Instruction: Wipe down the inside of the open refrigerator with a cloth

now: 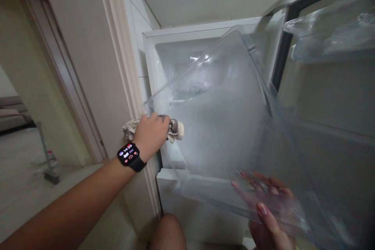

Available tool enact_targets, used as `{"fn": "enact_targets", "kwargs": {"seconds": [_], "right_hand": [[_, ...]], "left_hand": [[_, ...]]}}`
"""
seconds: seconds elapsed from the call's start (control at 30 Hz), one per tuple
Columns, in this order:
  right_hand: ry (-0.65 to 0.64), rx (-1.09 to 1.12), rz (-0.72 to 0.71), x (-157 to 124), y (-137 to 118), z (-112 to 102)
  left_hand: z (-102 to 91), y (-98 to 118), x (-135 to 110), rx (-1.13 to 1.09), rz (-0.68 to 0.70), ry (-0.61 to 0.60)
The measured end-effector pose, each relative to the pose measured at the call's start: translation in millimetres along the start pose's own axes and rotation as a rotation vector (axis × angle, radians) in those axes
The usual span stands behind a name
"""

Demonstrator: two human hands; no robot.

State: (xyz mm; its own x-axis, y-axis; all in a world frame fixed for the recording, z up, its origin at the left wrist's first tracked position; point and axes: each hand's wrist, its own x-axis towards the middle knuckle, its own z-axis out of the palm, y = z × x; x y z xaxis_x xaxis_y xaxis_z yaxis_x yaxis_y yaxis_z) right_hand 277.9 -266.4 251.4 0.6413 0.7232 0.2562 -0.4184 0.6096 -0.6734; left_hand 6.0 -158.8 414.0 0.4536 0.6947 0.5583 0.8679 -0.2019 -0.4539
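Observation:
A large clear plastic fridge drawer (228, 105) is held tilted in front of the open fridge (175, 43). My left hand (152, 133), with a black smartwatch on the wrist, is closed on a crumpled grey-white cloth (175, 128) and presses it against the drawer's left outer wall. My right hand (269, 207) grips the drawer's lower edge: the thumb lies on the near side and the fingers show through the plastic underneath.
The fridge door (331, 86) stands open on the right with a clear door shelf (331, 35) at the top. A white door frame (120, 58) runs beside the fridge. A mop or broom (48, 160) stands on the floor at left. My knee (168, 232) shows below.

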Motion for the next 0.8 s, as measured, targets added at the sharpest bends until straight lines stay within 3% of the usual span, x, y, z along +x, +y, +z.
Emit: {"fn": "enact_targets", "kwargs": {"seconds": [0.17, 0.3, 0.47, 0.67, 0.8], "right_hand": [[0.011, -0.044, 0.042, 1.2, 8.8, -4.5], [-0.009, -0.010, 0.069, 9.1, 16.4, -12.8], [0.016, -0.062, 0.146, 2.1, 28.6, -30.3], [0.096, -0.150, 0.283, -30.9, 54.6, -53.8], [0.175, -0.136, 0.462, -45.7, 68.7, -64.2]], "left_hand": [[32.9, 47.4, -35.7, -0.204, 0.203, -0.196], [30.5, 62.4, -64.1, -0.287, 0.161, -0.211], [22.1, 32.5, -96.3, -0.462, -0.119, -0.164], [41.1, -1.8, -156.4, -0.777, -0.460, -0.079], [49.2, -5.1, -191.9, -0.885, -0.839, -0.112]]}}
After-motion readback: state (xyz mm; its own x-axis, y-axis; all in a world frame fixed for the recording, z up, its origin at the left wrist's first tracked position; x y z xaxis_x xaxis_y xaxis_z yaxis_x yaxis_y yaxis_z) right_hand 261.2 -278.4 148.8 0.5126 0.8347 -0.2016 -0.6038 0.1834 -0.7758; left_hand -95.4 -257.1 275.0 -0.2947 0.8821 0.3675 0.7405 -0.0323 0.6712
